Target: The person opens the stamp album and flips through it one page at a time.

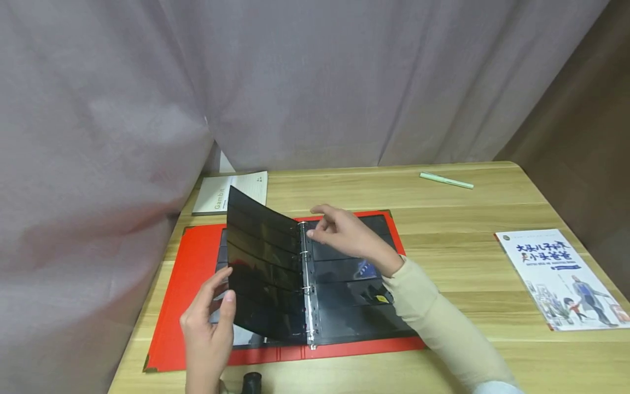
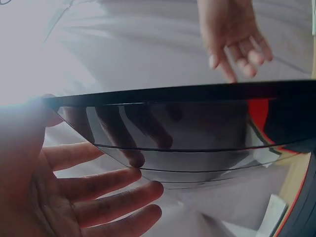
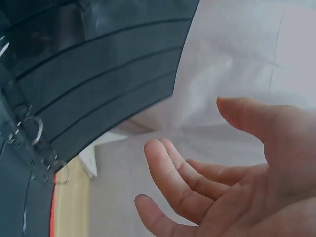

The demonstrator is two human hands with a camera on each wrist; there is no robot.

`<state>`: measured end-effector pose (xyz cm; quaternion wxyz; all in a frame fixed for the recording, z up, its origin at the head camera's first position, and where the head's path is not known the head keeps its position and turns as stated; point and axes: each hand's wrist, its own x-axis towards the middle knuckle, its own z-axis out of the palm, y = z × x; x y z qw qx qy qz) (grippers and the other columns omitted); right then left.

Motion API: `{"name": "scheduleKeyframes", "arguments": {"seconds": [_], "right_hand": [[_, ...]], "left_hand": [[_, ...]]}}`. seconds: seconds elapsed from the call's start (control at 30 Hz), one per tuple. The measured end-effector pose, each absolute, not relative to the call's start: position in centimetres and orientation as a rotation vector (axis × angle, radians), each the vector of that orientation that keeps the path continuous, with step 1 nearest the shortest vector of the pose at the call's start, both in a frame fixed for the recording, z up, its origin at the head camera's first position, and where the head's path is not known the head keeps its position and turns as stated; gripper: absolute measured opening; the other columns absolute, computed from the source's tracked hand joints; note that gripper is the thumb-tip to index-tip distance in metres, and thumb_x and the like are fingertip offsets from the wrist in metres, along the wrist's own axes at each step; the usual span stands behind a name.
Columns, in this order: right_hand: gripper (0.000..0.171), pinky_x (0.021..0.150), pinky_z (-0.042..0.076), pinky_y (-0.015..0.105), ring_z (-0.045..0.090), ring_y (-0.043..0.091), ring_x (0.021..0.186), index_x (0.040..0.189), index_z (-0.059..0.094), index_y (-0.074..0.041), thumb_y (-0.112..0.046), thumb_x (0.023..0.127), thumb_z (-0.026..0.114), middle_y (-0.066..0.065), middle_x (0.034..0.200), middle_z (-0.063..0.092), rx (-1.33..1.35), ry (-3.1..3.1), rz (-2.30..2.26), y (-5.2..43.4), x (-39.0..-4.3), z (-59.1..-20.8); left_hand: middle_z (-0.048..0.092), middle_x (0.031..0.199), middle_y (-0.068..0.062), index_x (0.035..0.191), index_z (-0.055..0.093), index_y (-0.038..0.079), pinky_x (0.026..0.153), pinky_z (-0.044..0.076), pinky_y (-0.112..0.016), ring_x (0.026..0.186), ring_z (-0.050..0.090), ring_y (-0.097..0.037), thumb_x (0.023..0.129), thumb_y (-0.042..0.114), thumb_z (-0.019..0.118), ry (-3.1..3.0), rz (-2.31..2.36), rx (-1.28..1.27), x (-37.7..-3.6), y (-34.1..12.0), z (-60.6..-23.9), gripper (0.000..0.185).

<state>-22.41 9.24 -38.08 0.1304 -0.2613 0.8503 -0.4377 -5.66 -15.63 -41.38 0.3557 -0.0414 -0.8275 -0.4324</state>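
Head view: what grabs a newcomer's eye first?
The red ring binder lying open on the wooden table, with a black pocket page standing half-turned. The left hand pinches that page's edge; the right hand hovers by the metal rings. A picture book lies far right.

A green pen (image 1: 445, 180) lies near the far edge of the wooden table (image 1: 462, 219), towards its right corner. A children's book (image 1: 561, 278) with a colourful cover sits by the right edge. A white booklet (image 1: 231, 192) rests at the far left corner, against the grey curtain (image 1: 315, 82). A small black object (image 1: 252, 383) stands at the near edge.
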Motion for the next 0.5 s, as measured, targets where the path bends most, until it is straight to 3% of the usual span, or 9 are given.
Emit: {"name": "scheduleKeyframes", "arguments": {"seconds": [0.23, 0.4, 0.5], "right_hand": [[0.058, 0.076, 0.050, 0.037, 0.062, 0.016, 0.084, 0.146, 0.048, -0.002, -0.024, 0.096, 0.069, -0.001, 0.098, 0.068, -0.790, 2.516, -1.253, 11.2, -22.4, -39.7], [0.060, 0.070, 0.054, 0.037, 0.063, 0.019, 0.088, 0.146, 0.048, -0.002, -0.021, 0.094, 0.073, 0.008, 0.109, 0.067, -0.725, 2.511, -1.235, 12.7, -22.8, -40.8], [0.062, 0.074, 0.055, 0.040, 0.064, 0.023, 0.094, 0.145, 0.048, 0.000, -0.019, 0.092, 0.075, 0.015, 0.117, 0.065, -0.700, 2.515, -1.215, 13.6, -23.3, -41.7]], "left_hand": [[0.073, 0.116, -0.012, 0.124, 0.071, 0.003, 0.082, 0.048, -0.010, 0.098, 0.063, 0.004, 0.089, -0.007, 0.068, -2.119, -1.094, -0.048, -5.4, -16.4, -42.0, 0.035], [0.074, 0.113, -0.010, 0.121, 0.072, 0.003, 0.080, 0.048, -0.010, 0.095, 0.062, 0.009, 0.089, -0.008, 0.070, -2.127, -1.093, 0.027, -4.8, -17.1, -42.1, 0.034], [0.075, 0.111, -0.010, 0.120, 0.074, 0.003, 0.080, 0.048, -0.009, 0.095, 0.061, 0.012, 0.089, -0.008, 0.070, -2.129, -1.073, 0.068, -4.5, -17.6, -42.2, 0.033]]}}
